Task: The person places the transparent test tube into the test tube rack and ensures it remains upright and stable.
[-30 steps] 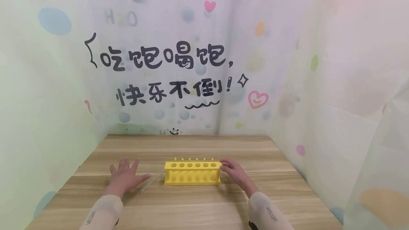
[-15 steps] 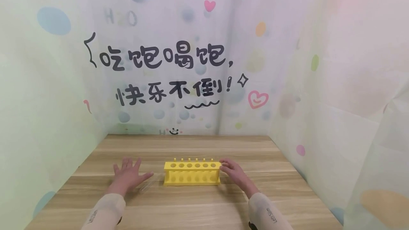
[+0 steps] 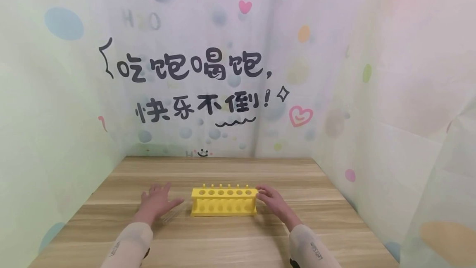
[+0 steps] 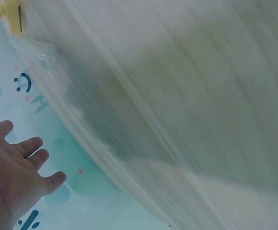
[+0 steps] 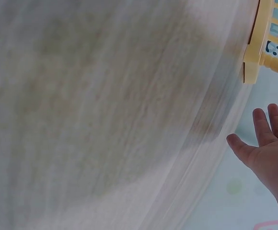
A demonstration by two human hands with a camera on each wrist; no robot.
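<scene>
A yellow test tube rack (image 3: 223, 211) with a row of round holes stands upright on the table. To its left lies a clear thin tube, probably a glass test tube (image 3: 172, 216), faint against the wood. My left hand (image 3: 157, 202) hovers by that tube with fingers spread and thumb pointing toward the rack; nothing is in it. In the left wrist view, the same hand (image 4: 14, 172) shows its fingers apart. My right hand (image 3: 277, 204) is at the rack's right end, fingers extended; whether they touch it I cannot tell. The right wrist view shows this hand (image 5: 268, 148) holding nothing.
The wood-grain table (image 3: 223, 245) runs back to a printed curtain (image 3: 208, 135) with large dark lettering. Pale sheets (image 3: 394, 106) hang close along the table's right side, and another (image 3: 55, 115) on the left.
My left hand has moved right, closer to the clear tube and the rack, and its fingers have bent a little. The right hand and the rack have stayed put.
</scene>
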